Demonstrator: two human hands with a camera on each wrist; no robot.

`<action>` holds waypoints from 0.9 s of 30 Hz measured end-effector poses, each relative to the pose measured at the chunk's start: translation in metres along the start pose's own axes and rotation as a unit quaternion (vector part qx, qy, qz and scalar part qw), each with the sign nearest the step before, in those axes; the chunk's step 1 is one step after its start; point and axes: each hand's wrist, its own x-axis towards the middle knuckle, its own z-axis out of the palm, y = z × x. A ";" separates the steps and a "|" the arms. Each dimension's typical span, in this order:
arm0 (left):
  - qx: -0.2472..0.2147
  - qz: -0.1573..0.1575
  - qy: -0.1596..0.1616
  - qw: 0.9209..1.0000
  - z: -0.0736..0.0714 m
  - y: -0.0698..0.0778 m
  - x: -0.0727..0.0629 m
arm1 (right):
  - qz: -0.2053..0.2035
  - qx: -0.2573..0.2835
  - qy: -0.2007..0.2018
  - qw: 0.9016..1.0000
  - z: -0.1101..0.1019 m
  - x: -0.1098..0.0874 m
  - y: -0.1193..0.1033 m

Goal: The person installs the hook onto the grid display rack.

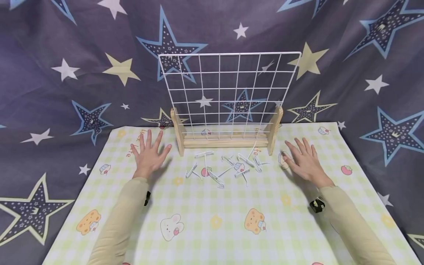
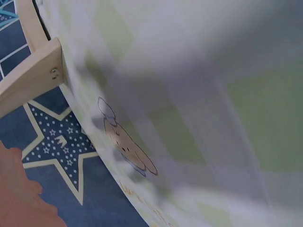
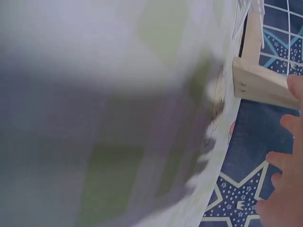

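My left hand point(image 1: 148, 156), fingers spread, is held over the cloth left of the rack and has nothing in it. On the other side, my right hand point(image 1: 306, 162) is likewise spread and holds nothing. Between them a white wire grid point(image 1: 228, 88) stands upright in a wooden stand point(image 1: 225, 142). Several white wire hooks point(image 1: 216, 179) lie loosely scattered on the cloth in front of the stand. Part of the left hand point(image 2: 26, 194) shows at the edge of the left wrist view; fingers of the right hand point(image 3: 284, 161) appear in the right wrist view.
A green-and-white checked tablecloth point(image 1: 212, 202) with cartoon prints covers the table. Behind the rack hangs a dark curtain point(image 1: 92, 48) patterned with stars. A black device point(image 1: 317, 205) sits at the right wrist, and another point(image 1: 147, 198) at the left.
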 end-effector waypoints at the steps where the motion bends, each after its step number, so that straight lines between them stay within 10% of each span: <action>1: -0.003 0.002 0.003 1.000 0.001 0.001 0.001 | -0.011 0.005 0.007 1.000 0.001 0.001 -0.001; 27: -0.100 0.043 0.067 0.992 -0.020 0.041 0.032 | -0.217 0.083 0.039 0.972 0.040 0.018 -0.043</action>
